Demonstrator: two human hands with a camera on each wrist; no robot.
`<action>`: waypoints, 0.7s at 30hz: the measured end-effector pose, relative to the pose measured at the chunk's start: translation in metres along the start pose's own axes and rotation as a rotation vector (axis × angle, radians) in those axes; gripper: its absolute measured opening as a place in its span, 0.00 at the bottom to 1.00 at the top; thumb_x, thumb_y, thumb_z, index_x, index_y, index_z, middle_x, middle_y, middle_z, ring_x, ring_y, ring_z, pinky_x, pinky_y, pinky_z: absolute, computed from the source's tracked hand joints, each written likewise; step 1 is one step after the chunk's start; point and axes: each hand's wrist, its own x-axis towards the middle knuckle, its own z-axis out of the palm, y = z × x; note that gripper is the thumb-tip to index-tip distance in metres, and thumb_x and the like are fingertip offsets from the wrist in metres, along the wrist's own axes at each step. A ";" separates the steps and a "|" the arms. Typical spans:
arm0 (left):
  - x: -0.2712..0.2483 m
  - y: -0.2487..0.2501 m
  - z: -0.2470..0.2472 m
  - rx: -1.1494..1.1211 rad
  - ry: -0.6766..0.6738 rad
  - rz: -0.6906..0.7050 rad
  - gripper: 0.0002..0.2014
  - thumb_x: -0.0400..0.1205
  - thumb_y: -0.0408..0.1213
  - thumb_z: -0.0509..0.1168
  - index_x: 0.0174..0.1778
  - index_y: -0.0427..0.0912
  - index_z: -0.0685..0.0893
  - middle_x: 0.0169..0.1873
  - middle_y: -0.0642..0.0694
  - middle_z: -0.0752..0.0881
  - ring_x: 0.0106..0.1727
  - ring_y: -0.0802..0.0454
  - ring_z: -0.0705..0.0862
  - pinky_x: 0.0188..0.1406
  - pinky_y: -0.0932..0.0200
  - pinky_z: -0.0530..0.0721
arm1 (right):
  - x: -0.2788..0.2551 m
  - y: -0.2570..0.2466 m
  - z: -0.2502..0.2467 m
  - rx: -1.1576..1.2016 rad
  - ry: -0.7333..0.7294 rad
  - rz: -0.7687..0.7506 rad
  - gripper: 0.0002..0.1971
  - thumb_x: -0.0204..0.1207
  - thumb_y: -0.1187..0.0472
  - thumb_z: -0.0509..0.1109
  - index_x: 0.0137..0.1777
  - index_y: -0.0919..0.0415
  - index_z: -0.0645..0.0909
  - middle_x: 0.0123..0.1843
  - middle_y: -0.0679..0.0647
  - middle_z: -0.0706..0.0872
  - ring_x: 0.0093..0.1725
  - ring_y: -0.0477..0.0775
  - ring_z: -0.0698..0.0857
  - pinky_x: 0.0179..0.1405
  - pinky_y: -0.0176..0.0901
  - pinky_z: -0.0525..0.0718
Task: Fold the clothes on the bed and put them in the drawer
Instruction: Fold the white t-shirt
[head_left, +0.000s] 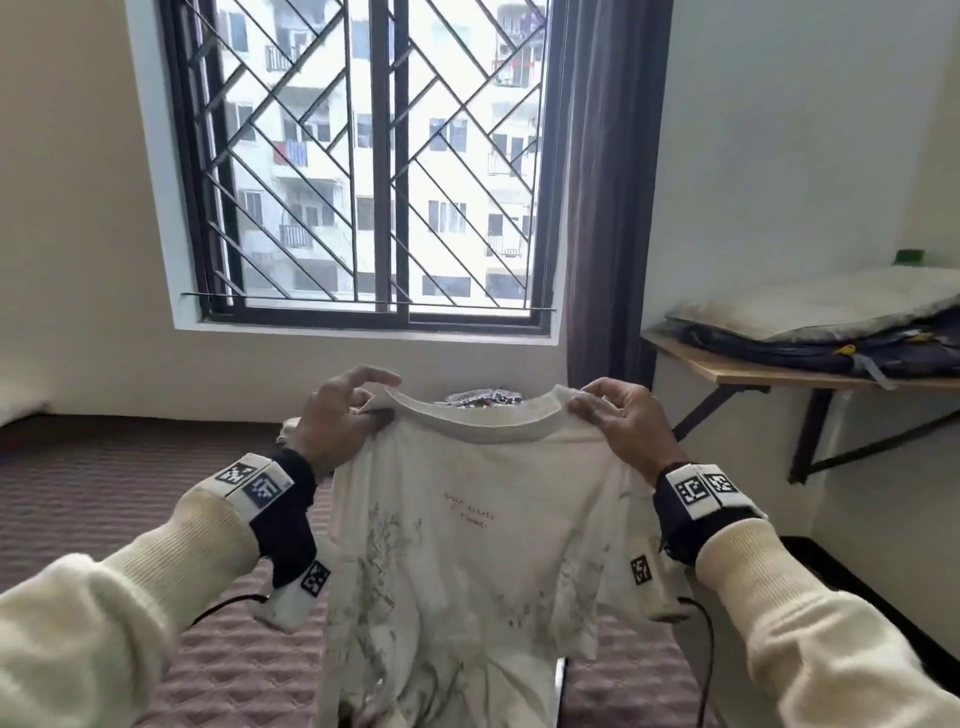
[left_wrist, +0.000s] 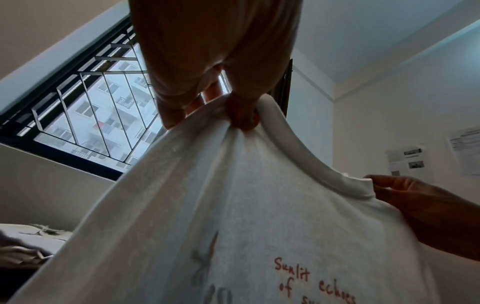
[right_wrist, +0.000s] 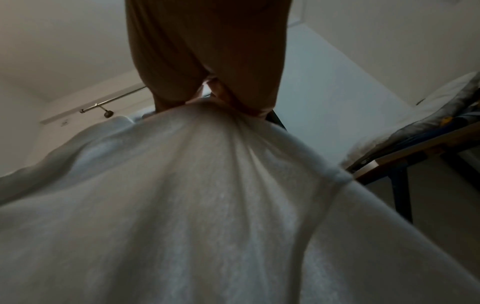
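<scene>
A white T-shirt (head_left: 467, 519) with a faint grey print and small red lettering hangs upright in the air above the bed (head_left: 130, 493). My left hand (head_left: 337, 415) pinches the shirt's left shoulder beside the collar. My right hand (head_left: 613, 415) pinches the right shoulder at the collar's other end. In the left wrist view the thumb and fingers of my left hand (left_wrist: 223, 115) clamp the T-shirt (left_wrist: 233, 216), and my right hand (left_wrist: 405, 197) shows at the far side. The right wrist view shows my right hand (right_wrist: 221, 107) gathering the T-shirt (right_wrist: 182, 205). No drawer is visible.
A patterned garment (head_left: 483, 397) lies on the bed behind the collar. The barred window (head_left: 374, 156) and dark curtain (head_left: 608, 208) stand ahead. A wooden table (head_left: 779, 374) with a bag and pillow is at the right. More clothes (left_wrist: 26, 246) lie at left.
</scene>
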 end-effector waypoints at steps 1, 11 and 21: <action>-0.001 -0.002 0.001 -0.028 -0.019 0.012 0.20 0.73 0.31 0.75 0.52 0.64 0.87 0.36 0.39 0.84 0.39 0.47 0.83 0.43 0.47 0.85 | 0.000 0.003 0.000 0.078 0.019 0.026 0.10 0.76 0.50 0.76 0.41 0.56 0.86 0.33 0.54 0.85 0.33 0.47 0.79 0.36 0.44 0.77; -0.021 -0.019 0.026 0.461 -0.542 0.284 0.23 0.72 0.18 0.68 0.35 0.58 0.91 0.40 0.59 0.81 0.43 0.69 0.80 0.46 0.74 0.73 | -0.025 0.040 0.008 0.161 -0.196 -0.031 0.25 0.81 0.75 0.63 0.64 0.42 0.81 0.41 0.42 0.85 0.39 0.46 0.79 0.40 0.36 0.79; -0.036 -0.048 0.036 0.831 -0.900 0.049 0.19 0.78 0.27 0.66 0.65 0.43 0.85 0.59 0.40 0.85 0.61 0.44 0.81 0.53 0.64 0.74 | -0.044 0.066 0.028 -0.747 -0.773 -0.161 0.31 0.70 0.80 0.58 0.64 0.52 0.85 0.54 0.49 0.71 0.58 0.55 0.75 0.55 0.39 0.69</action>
